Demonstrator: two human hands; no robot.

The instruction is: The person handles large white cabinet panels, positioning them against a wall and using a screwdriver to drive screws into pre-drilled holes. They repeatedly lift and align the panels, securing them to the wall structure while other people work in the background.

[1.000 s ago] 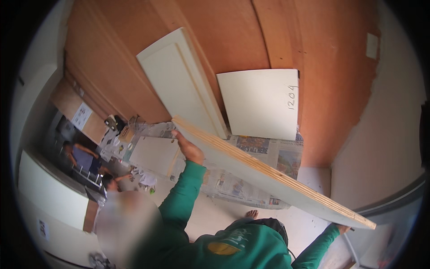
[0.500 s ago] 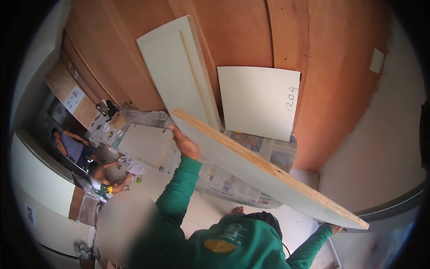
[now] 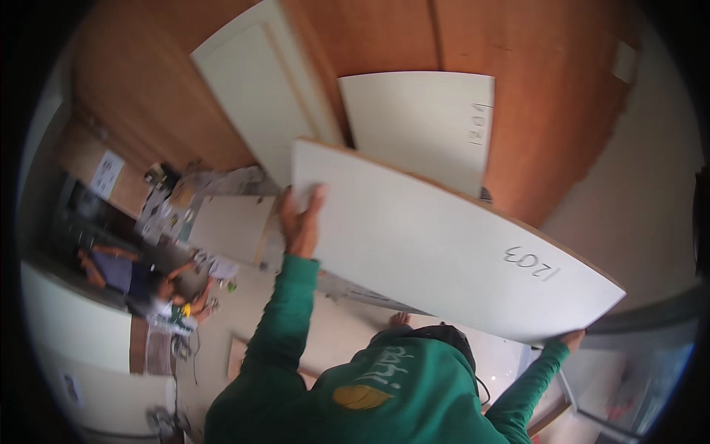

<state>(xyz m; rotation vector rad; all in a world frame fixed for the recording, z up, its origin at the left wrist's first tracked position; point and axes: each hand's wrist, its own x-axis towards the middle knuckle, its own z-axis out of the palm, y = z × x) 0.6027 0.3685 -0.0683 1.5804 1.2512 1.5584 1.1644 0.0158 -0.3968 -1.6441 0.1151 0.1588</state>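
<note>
A long white laminated board (image 3: 421, 233) is held up in front of me, slanting down to the right, its broad face with handwritten marks toward me. My left hand (image 3: 302, 226) grips its left end, with some fingers over the face and the rest around the edge. At the lower right corner my right hand (image 3: 572, 340) holds the board's edge, its fingers partly hidden. Behind it a squarish white panel (image 3: 418, 122) leans on the brown wood wall, next to taller white panels (image 3: 255, 89).
At left a pale panel (image 3: 231, 226) lies low near clutter and plastic sheeting. Two people (image 3: 118, 270) are further left, one sitting low. A fan (image 3: 164, 422) stands at lower left. My bare foot (image 3: 399, 319) shows on the pale floor (image 3: 347, 329). Glass (image 3: 629, 377) borders the right.
The board has turned from edge-on to showing its broad marked face. My left hand has shifted its hold on the left end. The view has moved, and the surroundings look blurred.
</note>
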